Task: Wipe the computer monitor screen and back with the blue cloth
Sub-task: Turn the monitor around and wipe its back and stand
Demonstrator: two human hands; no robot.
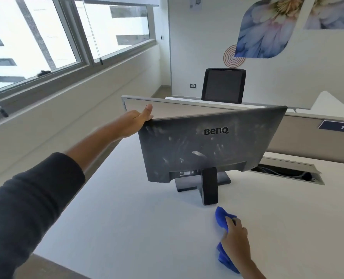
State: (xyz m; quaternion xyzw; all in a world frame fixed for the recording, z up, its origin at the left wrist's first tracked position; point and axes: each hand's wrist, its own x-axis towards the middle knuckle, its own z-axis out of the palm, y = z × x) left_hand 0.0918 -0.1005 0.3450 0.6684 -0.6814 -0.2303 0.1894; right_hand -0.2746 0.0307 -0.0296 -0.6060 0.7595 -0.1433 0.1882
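A white desk (pixel 126 228) fills the lower half of the frame, with a beige divider panel (pixel 187 106) running across its far edge and a long window (pixel 46 47) taking up the upper left. On the wall at the upper right hang large flower prints (pixel 265 29), and a black office chair (pixel 224 85) stands behind the divider near the top centre.

The computer monitor (pixel 211 141) sits at the centre of the frame with its dark back turned to the camera, streaked with pale dust smears around the BenQ logo; its stand (pixel 209 185) rests on the desk below it. To its right, a cable slot (pixel 287 173) opens in the desk, and a plate reading 109 (pixel 341 127) shows at the right edge.

The left hand (pixel 134 122), reaching out from a dark sleeve (pixel 26 208), closes over the monitor's upper left corner, thumb raised above the top edge and fingers hidden behind the panel.

The right hand (pixel 235 238), at the lower right, is curled around the blue cloth (pixel 222 218), which bunches out above and below the grip. Cloth and hand sit low over the desk, just in front of the stand's foot and apart from the monitor; whether the cloth touches the desk cannot be told.
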